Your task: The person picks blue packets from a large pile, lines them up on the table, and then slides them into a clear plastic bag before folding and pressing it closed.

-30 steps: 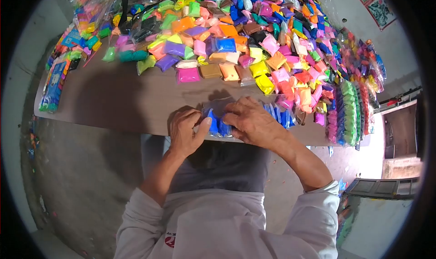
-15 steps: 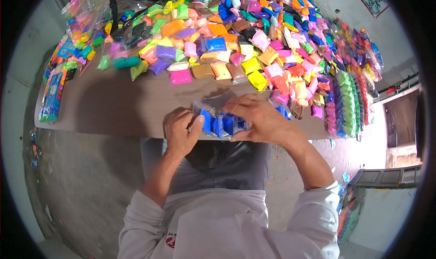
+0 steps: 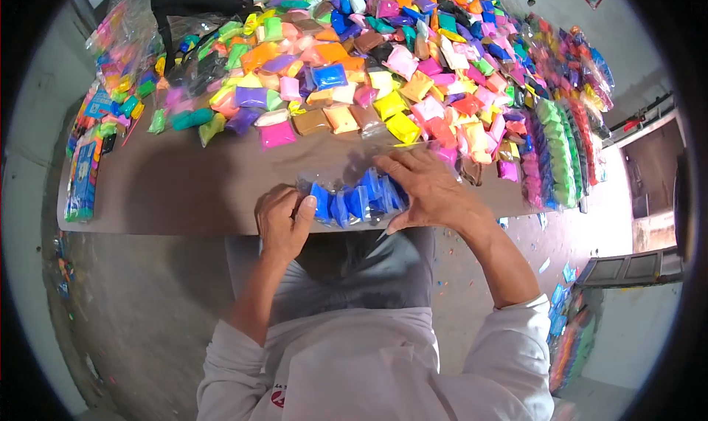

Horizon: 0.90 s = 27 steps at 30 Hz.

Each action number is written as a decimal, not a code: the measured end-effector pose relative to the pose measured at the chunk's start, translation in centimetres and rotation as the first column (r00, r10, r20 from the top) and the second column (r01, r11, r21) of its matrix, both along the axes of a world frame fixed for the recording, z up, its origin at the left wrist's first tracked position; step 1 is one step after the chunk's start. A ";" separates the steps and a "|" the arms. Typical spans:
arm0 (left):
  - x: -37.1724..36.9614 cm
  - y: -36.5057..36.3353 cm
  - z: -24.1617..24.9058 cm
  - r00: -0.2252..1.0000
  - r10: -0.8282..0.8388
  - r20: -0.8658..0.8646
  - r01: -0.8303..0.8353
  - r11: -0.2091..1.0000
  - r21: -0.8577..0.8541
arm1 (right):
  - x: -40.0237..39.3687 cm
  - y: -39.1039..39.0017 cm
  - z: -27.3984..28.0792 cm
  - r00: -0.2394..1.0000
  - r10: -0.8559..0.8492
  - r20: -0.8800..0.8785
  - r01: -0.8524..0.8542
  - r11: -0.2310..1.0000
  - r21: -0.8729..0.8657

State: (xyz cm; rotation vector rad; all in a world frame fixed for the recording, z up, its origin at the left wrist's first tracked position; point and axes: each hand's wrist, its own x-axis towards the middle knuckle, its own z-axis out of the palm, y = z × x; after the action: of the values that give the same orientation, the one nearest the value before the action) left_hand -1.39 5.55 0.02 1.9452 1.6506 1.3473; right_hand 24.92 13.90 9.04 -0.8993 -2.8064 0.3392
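Note:
At the table's front edge lies a clear plastic bag (image 3: pixel 358 202) holding several small blue packets, which stand on edge in a row. My left hand (image 3: pixel 283 220) is closed on the bag's left end, its thumb along the near side and its fingers curled. My right hand (image 3: pixel 430 190) wraps the right end, fingers on the far side and thumb on the near side, against the blue packets. Part of the bag's right end is hidden under this hand.
A large heap of colourful packets (image 3: pixel 343 118) covers the table's back. Filled strips of green packets (image 3: pixel 554 155) stand at the right. Sets in printed packaging (image 3: pixel 83 177) lie at the left edge. A black bag (image 3: pixel 199 0) rests on the heap; brown tabletop (image 3: pixel 177 177) shows in front.
More blue packets now show in the bag, toward its right end. My right hand has shifted slightly right and its fingers have spread wider. My left hand still holds the left end.

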 end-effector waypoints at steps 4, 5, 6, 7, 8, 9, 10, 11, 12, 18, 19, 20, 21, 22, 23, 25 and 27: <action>-0.2 0.2 0.1 1.000 -0.006 -0.006 0.006 1.000 -0.030 | -1.4 -0.4 -1.2 0.999 0.013 -0.052 -0.014 1.000 -0.018; -0.2 0.2 0.0 1.000 -0.016 0.008 0.016 0.999 -0.049 | -1.6 -0.3 -1.3 0.999 0.026 -0.030 -0.027 0.999 -0.037; -0.3 0.2 0.0 1.000 -0.018 0.002 0.018 0.999 -0.049 | -1.6 -0.1 -1.7 0.999 0.024 -0.035 -0.025 0.999 -0.038; -0.4 0.3 -0.1 0.999 -0.033 0.018 0.034 0.998 -0.060 | -1.5 0.2 -2.4 0.999 0.043 -0.009 -0.043 0.999 -0.029; -0.4 0.4 0.0 0.998 -0.048 0.033 0.050 0.996 -0.068 | -1.5 0.4 -2.8 0.998 0.062 0.017 -0.062 0.998 -0.017; -0.5 0.5 0.1 0.998 -0.049 0.029 0.051 0.997 -0.066 | -1.5 0.4 -2.5 0.998 0.061 0.013 -0.061 0.998 -0.014; -0.5 0.5 0.2 0.998 -0.043 0.052 0.048 0.994 -0.100 | -1.5 0.2 -1.9 0.999 0.051 -0.006 -0.051 0.998 -0.023; -0.5 0.4 0.3 0.997 -0.035 0.074 0.045 0.990 -0.136 | -1.5 0.0 -1.5 0.999 0.041 -0.024 -0.042 0.999 -0.033; -0.3 0.4 0.6 0.997 -0.034 0.069 0.044 0.989 -0.138 | -1.6 -0.1 -1.2 0.999 0.042 -0.029 -0.043 0.998 -0.034; 0.3 1.5 0.2 0.961 -0.001 0.275 0.051 0.983 -0.176 | -2.9 0.0 -2.2 0.994 0.080 -0.076 -0.078 0.996 0.031; 0.2 1.7 0.2 0.970 0.005 0.241 0.042 0.981 -0.188 | -3.1 0.3 -2.5 0.998 0.059 0.005 -0.058 0.998 -0.039; 0.0 1.9 0.2 0.978 0.009 0.207 0.033 0.979 -0.199 | -3.3 0.5 -2.6 0.995 0.042 0.087 -0.032 0.994 -0.106; -0.1 2.1 0.4 0.978 -0.003 0.207 0.044 0.980 -0.194 | -3.2 0.5 -2.4 0.994 0.034 0.106 -0.025 0.996 -0.089; -0.2 2.1 0.8 0.986 0.043 0.163 -0.008 0.978 -0.209 | -2.7 0.4 -2.3 0.994 0.023 0.107 -0.014 0.996 -0.084; -0.3 2.0 0.9 0.989 0.089 0.118 -0.061 0.973 -0.224 | -2.2 0.2 -2.2 0.997 0.037 -0.064 -0.037 0.999 -0.004; -0.8 1.6 0.8 0.967 0.112 0.228 -0.054 0.968 -0.244 | -0.9 -0.3 -1.2 0.962 0.044 -0.268 -0.029 0.998 0.058; -1.0 1.1 0.9 0.933 0.143 0.331 -0.052 0.961 -0.271 | 1.3 -0.7 0.7 0.964 -0.058 -0.260 0.057 0.998 -0.012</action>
State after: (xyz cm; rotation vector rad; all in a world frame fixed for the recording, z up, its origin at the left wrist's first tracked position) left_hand -2.38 6.61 0.93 1.4014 1.6659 1.3397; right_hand 26.18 13.23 9.74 -0.8660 -2.5352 0.4227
